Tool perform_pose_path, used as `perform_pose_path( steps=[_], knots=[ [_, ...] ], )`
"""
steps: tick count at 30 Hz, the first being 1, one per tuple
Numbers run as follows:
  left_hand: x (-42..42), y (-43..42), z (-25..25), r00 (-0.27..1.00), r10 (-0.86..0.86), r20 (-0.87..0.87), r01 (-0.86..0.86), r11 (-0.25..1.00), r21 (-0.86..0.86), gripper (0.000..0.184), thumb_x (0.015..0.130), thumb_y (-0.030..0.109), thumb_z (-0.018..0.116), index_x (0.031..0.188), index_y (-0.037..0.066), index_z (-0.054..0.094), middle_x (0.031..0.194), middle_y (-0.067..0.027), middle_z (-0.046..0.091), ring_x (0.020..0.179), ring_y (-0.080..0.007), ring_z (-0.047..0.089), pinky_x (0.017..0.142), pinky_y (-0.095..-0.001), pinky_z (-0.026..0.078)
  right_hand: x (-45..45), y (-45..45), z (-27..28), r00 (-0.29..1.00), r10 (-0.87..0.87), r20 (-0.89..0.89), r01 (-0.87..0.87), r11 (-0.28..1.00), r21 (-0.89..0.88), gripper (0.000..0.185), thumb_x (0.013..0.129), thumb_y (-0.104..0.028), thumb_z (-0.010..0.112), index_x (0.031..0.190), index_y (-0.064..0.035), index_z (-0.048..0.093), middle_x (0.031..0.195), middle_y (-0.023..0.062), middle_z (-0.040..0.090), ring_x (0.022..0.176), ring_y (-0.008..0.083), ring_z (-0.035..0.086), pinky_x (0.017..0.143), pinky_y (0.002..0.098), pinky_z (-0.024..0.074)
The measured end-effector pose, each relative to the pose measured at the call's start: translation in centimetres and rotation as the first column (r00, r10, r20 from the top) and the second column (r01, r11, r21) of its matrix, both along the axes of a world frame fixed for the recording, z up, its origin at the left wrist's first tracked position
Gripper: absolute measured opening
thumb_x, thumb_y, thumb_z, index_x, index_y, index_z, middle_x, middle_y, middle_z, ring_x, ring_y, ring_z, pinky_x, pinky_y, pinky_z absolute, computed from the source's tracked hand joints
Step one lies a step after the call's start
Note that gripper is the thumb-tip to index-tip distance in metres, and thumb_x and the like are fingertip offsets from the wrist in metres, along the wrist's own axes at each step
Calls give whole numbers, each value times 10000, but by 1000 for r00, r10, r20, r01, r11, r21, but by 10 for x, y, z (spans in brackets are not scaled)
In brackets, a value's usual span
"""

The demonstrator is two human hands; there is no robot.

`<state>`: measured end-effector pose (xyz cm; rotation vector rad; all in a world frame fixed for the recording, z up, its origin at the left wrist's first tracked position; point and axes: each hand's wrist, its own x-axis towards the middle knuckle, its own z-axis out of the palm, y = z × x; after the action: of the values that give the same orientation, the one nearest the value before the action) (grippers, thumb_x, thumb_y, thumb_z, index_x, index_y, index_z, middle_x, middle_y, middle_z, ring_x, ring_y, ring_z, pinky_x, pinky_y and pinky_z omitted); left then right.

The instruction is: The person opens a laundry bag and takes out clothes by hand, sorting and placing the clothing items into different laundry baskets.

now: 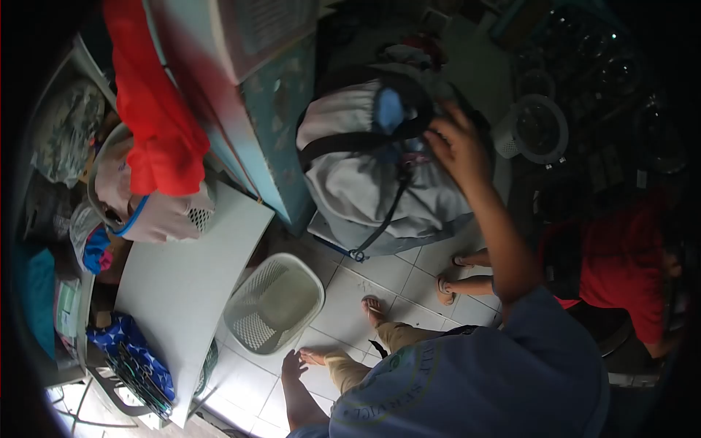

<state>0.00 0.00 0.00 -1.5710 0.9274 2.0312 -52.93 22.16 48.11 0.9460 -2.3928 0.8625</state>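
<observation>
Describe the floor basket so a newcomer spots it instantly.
Find the white table at frame left. On the tiled floor beside it sits a pale basket with perforated sides. Unlike the clothes-filled one under the red cloth, it shows no cloth inside.

Large grey bag (347,182) — bulging, black-strapped — beside the pale blue panel (281,109).

A hand could pass over the floor tiles (341,286) between the white basket (312,286) and bulky bag (358,186); the tabletop (193,255) and cabinet (283,139) obstruct the left
</observation>
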Motion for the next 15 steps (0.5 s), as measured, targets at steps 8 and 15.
perform_pose_path(
  steps=[8, 15],
  knots=[
    [-160, 71, 147, 975, -69, -210, -63, 823, -565, 292, 841, 215, 542, 1102, 85, 528, 893, -59, 558, 684, -159, 549, 581, -268, 453, -9, 23, 16, 982, -17, -190, -9, 991, -134, 140, 743, -148, 642, 883, -153, 651, 1143, 105, 532, 1019, 301, 506, 859, 373, 412],
    [-319, 124, 452, 572, -677, -462, -640, -17, -768, 128, 773, -34, 576, 895, -7, 606, 768, -112, 589, 683, -212, 569, 628, -289, 456, -14, 30, 12, 978, 7, -207, -53, 974, -218, 118, 744, -131, 633, 859, -154, 644, 1117, 80, 537, 987, 284, 509, 834, 384, 405]
  ],
)
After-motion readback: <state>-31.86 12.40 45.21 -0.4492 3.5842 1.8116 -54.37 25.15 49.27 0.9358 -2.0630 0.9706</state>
